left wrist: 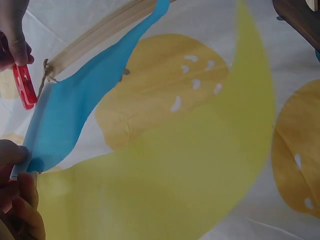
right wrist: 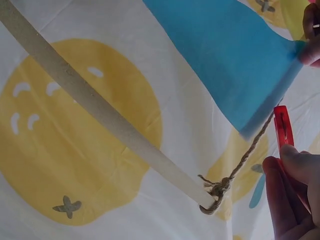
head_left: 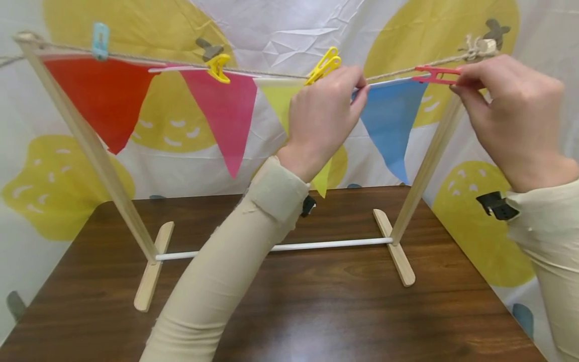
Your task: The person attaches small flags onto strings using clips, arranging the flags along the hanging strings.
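Note:
My left hand (head_left: 323, 118) pinches the top left corner of a blue paper pennant (head_left: 393, 120) at the twine (head_left: 398, 73). In my right hand (head_left: 520, 115), thumb and fingers pinch a red clothespin (head_left: 436, 74), its tip at the twine by the pennant's top right edge. The right wrist view shows this red clothespin (right wrist: 283, 127) beside the twine; whether its tip clamps the paper I cannot tell. A yellow pennant (head_left: 276, 95) hangs left of the blue one, partly hidden behind my left hand, with a yellow clothespin (head_left: 324, 65) above it.
Further left hang a pink pennant (head_left: 226, 100) and a red pennant (head_left: 99, 90), with another yellow clothespin (head_left: 219, 68) and a light blue clothespin (head_left: 100, 41). Wooden posts (head_left: 97, 151) hold the twine; a white rod (head_left: 334, 245) joins their feet on the brown table (head_left: 344, 301).

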`<state>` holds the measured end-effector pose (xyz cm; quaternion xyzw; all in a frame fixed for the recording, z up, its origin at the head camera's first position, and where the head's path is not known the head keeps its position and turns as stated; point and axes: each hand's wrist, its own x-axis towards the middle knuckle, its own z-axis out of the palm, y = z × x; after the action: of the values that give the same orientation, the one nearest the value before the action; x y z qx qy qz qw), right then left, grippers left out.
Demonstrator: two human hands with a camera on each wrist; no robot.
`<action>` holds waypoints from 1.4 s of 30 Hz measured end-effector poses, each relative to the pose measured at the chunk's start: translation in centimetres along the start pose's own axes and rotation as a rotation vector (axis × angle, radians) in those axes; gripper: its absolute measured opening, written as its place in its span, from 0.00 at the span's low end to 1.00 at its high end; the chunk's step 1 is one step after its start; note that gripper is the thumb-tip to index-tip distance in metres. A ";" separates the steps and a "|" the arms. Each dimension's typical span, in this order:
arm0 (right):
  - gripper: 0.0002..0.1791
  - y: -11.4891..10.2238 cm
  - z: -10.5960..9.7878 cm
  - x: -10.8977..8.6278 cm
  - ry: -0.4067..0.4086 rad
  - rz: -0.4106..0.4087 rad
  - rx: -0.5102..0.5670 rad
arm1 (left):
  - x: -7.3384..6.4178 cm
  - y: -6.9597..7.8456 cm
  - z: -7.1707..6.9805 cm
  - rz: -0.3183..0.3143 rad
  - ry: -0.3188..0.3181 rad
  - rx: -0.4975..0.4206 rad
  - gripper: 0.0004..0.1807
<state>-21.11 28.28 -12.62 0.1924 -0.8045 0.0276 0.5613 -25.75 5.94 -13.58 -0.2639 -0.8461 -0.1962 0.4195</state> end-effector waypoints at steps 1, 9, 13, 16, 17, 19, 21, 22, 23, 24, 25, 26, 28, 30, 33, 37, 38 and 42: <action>0.10 0.0 0.0 0.0 -0.001 -0.003 0.000 | 0.0 0.0 0.0 0.000 -0.003 0.001 0.10; 0.09 0.0 -0.4 0.9 -0.024 -0.113 0.008 | 0.1 0.2 0.0 0.000 -0.006 0.006 0.11; 0.09 -0.2 -0.5 1.6 -0.043 -0.186 -0.004 | 0.1 0.3 -0.1 0.006 -0.011 0.008 0.11; 0.08 -0.4 -0.5 2.0 -0.068 -0.235 -0.017 | 0.0 0.3 -0.2 0.012 -0.017 0.010 0.11; 0.08 -0.5 -0.5 2.1 -0.079 -0.246 -0.016 | 0.0 0.3 -0.2 0.015 -0.018 0.011 0.11; 0.07 -0.7 -0.6 2.4 -0.101 -0.260 -0.019 | 0.0 0.3 -0.2 0.020 -0.019 0.014 0.11; 0.06 -0.9 -0.6 2.7 -0.128 -0.271 -0.026 | 0.0 0.2 -0.2 0.024 -0.017 0.015 0.11; 0.05 -1.0 -0.7 2.8 -0.144 -0.275 -0.028 | 0.0 0.2 -0.2 0.026 -0.015 0.015 0.11; 0.05 -1.1 -0.7 2.9 -0.159 -0.279 -0.028 | 0.0 0.2 -0.2 0.028 -0.013 0.013 0.11; 0.04 -1.1 -0.8 2.9 -0.175 -0.282 -0.028 | 0.0 0.2 -0.2 0.029 -0.009 0.010 0.11; 0.03 -1.1 -0.8 3.0 -0.187 -0.274 -0.019 | -0.1 0.2 -0.2 0.031 -0.006 0.008 0.11; 0.04 -1.1 -0.8 3.0 -0.202 -0.274 -0.017 | -0.1 0.2 -0.1 0.032 -0.003 0.007 0.11; 0.06 -1.0 -0.7 2.9 -0.211 -0.249 0.014 | -0.2 0.2 -0.1 0.033 0.003 0.008 0.11; 0.07 -0.9 -0.7 2.8 -0.218 -0.223 0.034 | -0.2 0.2 0.1 0.035 0.009 0.007 0.11; 0.08 -0.7 -0.5 2.7 -0.221 -0.183 0.049 | -0.3 0.2 0.2 0.035 0.027 -0.002 0.11; 0.10 -0.4 -0.3 2.4 -0.227 -0.096 0.082 | -0.2 0.0 0.4 0.035 0.070 -0.016 0.10; 0.10 -0.3 -0.2 2.3 -0.232 -0.077 0.092 | -0.2 0.0 0.5 0.037 0.077 -0.018 0.10; 0.10 0.0 0.3 1.8 -0.219 -0.023 0.149 | -0.4 -0.2 0.6 0.050 0.072 -0.029 0.10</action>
<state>-21.92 27.66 -11.11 0.2445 -0.8543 0.0598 0.4547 -26.01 6.02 -14.24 -0.2837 -0.8206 -0.2072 0.4508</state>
